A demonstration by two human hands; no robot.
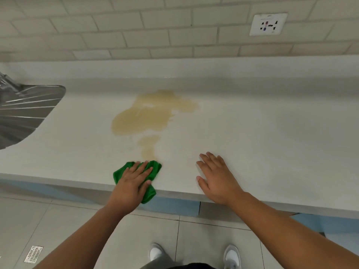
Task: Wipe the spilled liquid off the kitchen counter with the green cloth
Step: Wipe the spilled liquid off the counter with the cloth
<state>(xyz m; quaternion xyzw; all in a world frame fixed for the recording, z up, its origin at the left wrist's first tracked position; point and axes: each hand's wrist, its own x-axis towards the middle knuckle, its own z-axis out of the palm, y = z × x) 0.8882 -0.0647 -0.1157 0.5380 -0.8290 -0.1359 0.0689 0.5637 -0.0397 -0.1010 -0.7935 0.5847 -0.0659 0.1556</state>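
Head view: wipe step just starting, spill (pixel 147 115) judged barely touched.
Green cloth (pixel 150 193) is pressed flat at the bench (pixel 262 136) front edge under the left grip (pixel 134 179), fingers straight; right grip (pixel 217 181) is laid open, empty. Next: cloth to be pushed forward through the spill.

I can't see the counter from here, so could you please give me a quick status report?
Left hand pressing green cloth at near tip of spill. Right hand flat on counter. Bulk unwiped, nothing blocking.

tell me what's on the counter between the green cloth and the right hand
Nothing: in the head view, only bare counter separates the green cloth from the right hand.
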